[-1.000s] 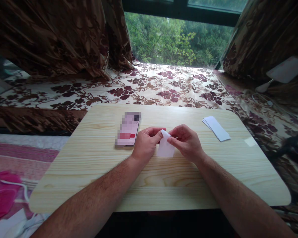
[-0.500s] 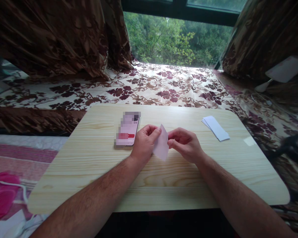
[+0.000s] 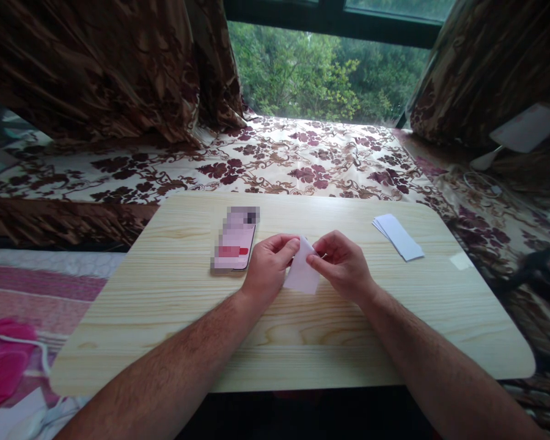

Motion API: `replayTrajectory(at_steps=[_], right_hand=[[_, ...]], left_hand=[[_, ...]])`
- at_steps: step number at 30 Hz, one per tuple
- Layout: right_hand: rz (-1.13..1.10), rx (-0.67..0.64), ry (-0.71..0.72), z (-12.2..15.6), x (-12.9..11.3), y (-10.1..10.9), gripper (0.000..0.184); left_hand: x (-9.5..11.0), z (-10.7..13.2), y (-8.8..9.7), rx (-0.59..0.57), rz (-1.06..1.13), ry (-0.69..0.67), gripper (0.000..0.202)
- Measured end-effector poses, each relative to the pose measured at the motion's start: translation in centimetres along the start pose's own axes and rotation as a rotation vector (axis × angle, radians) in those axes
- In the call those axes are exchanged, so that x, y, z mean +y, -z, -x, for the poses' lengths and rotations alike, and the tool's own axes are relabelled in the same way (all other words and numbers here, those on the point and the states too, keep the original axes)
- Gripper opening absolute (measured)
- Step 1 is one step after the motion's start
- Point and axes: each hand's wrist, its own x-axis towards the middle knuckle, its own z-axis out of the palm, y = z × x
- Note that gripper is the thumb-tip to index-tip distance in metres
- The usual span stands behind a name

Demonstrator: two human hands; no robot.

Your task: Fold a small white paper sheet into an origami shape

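Paper, one small thin white piece point(image 3: 302, 274), hangs between both bare hands above the middle of the rectangular pale wood-grain table point(image 3: 137, 293). The left hand point(image 3: 268, 260) pinches its upper left side between thumb and curled forefinger; the right hand point(image 3: 346, 263) has its thumb pressed on the face near the right edge, fingers bent behind. Whether the piece is folded over at the top, I cannot tell. The step in hand looks like working that upper edge with the fingertips; the next move seems to call for a steady left pinch and a light right thumb, as such thin stuff could crease askew.

On the left, room is tight: the pink-screened, partly pixelated phone point(image 3: 236, 238) lies just beside the left hand. On the right, bare wood separates the right hand from the fanned stack of white paper strips point(image 3: 399, 238). Open tabletop also lies between the forearms, towards the near edge.
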Motion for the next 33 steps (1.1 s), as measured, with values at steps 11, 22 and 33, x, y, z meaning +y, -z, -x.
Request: replayTrajectory(at_steps=[11,22,33], right_hand=[[-0.093,0.001,0.005,-0.2,-0.6,0.3,0.043],[-0.207,-0.022,-0.028,-0.6,-1.0,0.9,0.027],[-0.255,0.000,-0.077,-0.8,-1.0,1.3,0.028]], left_hand=[[0.4,1.0,-0.9,-0.109,-0.181,-0.140,0.047],[0.6,1.0,-0.7,-0.126,-0.188,-0.123,0.037],[1.1,1.2,-0.8,-0.076,-0.230,-0.097,0.029]])
